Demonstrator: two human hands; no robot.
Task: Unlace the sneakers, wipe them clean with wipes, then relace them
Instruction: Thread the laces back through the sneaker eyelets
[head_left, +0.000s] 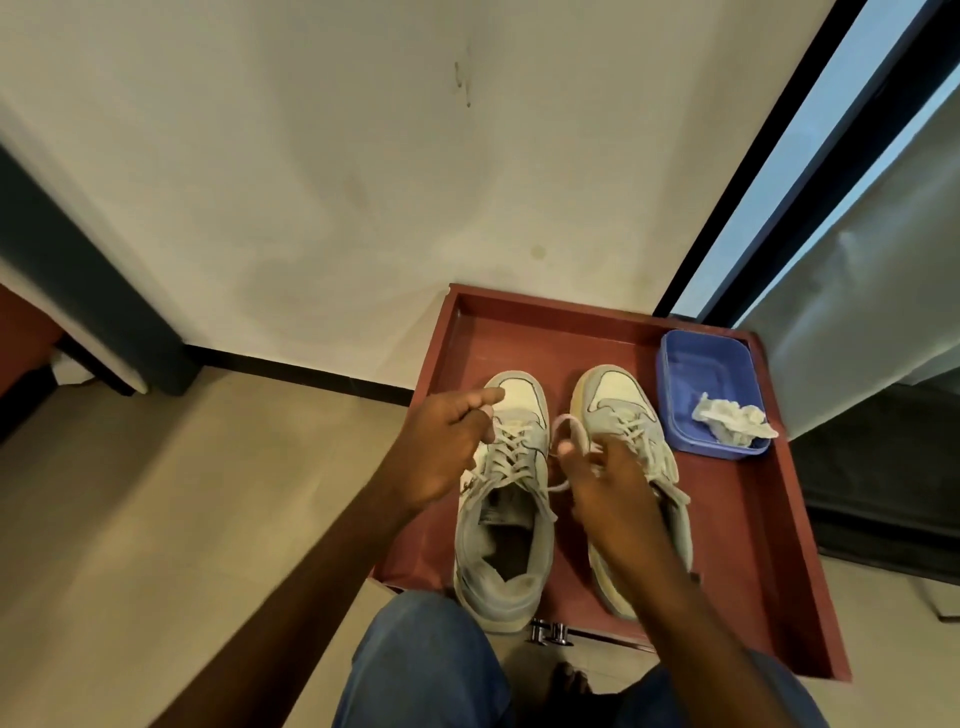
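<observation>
1. A red tray (748, 519) is sitting on the floor, holding everything.
2. Two grey sneakers (511, 525) are standing side by side in it, toes toward the wall.
3. A blue tub (691, 374) is lying beside them, holding a crumpled wipe (732, 418).
4. The left hand (441, 447) is pinching a lace end (488, 410) over the left shoe.
5. The right hand (608, 478) is gripping a lace loop (569, 428).

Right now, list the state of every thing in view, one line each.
Left sneaker: upright in tray, still laced.
Right sneaker: upright, laced, partly covered by right hand.
Left hand: pinches a lace end.
Right hand: holds a lace loop.
Blue tub: open, no lid.
Wipe: crumpled, lying in tub.
Red tray: holds sneakers and tub.
</observation>
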